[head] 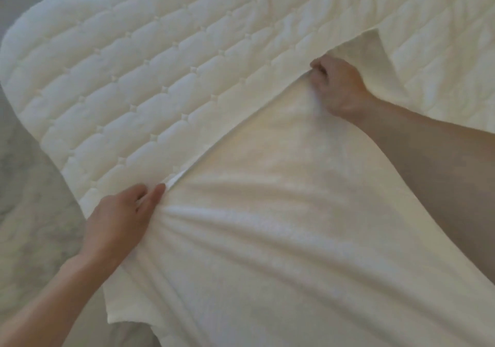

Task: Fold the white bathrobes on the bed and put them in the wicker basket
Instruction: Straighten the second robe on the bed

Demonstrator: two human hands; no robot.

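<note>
A white terry bathrobe (281, 226) lies spread over the near part of the bed, filling the lower right of the view. My left hand (120, 218) pinches its edge at the lower left, and folds of cloth radiate from the grip. My right hand (337, 86) grips the same edge farther up, fingers curled round the cloth. The edge runs taut in a straight line between my two hands. No wicker basket is in view.
A white quilted bed cover (160, 78) takes up the upper left and top of the view. Grey marbled floor (29, 199) shows past the bed's rounded left edge and corner. The robe's lower corner hangs over the bed edge at the bottom.
</note>
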